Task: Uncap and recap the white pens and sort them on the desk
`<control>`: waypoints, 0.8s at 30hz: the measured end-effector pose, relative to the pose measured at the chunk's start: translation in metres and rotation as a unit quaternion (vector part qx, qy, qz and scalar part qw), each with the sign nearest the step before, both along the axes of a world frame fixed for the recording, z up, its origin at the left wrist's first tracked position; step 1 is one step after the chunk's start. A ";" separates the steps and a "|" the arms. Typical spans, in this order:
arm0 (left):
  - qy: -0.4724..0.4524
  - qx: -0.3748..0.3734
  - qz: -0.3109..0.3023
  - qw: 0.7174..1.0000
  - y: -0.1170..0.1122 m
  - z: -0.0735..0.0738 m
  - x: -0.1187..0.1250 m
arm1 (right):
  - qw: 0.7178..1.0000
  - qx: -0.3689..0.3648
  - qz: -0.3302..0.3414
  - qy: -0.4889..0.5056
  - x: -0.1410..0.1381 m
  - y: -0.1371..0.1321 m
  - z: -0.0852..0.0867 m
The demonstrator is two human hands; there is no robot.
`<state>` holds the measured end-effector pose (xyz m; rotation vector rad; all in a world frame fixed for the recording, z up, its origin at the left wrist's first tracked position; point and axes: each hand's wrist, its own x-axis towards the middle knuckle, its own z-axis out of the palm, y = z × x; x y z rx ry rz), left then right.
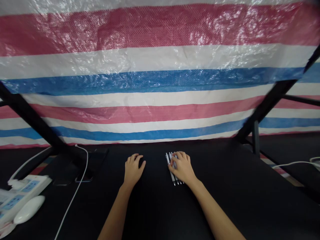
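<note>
Several white-and-grey pens [172,178] lie side by side on the black table [155,206], their metal tips toward me. Over their upper part is my right hand [183,166], its fingers curled down onto the pens and hiding some of them. To the left, apart from the pens, my left hand [132,170] rests on the tabletop. Its thumb and fingers are spread, with nothing between them.
At the left are a white power strip [27,191], a white computer mouse [29,209], a white cable [78,191] and dark flat devices [83,176]. Black frame legs [266,110] stand on both sides. A striped plastic sheet [155,115] hangs behind the table.
</note>
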<state>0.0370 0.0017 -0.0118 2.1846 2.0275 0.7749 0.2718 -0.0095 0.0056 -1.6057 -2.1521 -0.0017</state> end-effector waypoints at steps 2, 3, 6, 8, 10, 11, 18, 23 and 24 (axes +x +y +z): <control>0.001 0.000 0.001 1.000 0.000 0.000 0.000 | 1.000 0.001 -0.001 -0.001 -0.001 0.000 0.000; 0.001 0.001 0.001 1.000 0.000 0.000 0.000 | 1.000 0.001 -0.002 -0.002 -0.001 0.000 0.001; 0.004 0.002 0.002 1.000 0.000 0.001 0.001 | 1.000 -0.002 -0.006 -0.002 -0.002 -0.001 0.002; 0.005 0.002 0.002 1.000 0.000 0.000 0.001 | 1.000 -0.002 -0.007 0.000 -0.002 -0.001 0.003; 0.005 0.003 0.002 1.000 0.000 0.000 0.001 | 1.000 0.003 -0.007 0.000 -0.003 -0.001 0.003; 0.006 0.003 0.002 1.000 0.000 0.000 0.000 | 1.000 0.006 -0.008 -0.001 -0.003 -0.002 0.003; 0.004 0.001 0.000 1.000 0.000 0.000 0.000 | 1.000 0.005 -0.013 -0.015 -0.006 -0.002 0.005; 0.004 0.000 0.001 1.000 0.000 0.001 0.001 | 1.000 0.001 -0.017 -0.025 -0.009 -0.002 0.004; 0.005 -0.001 0.000 1.000 0.000 0.001 0.001 | 1.000 -0.001 -0.020 -0.024 -0.010 -0.002 0.004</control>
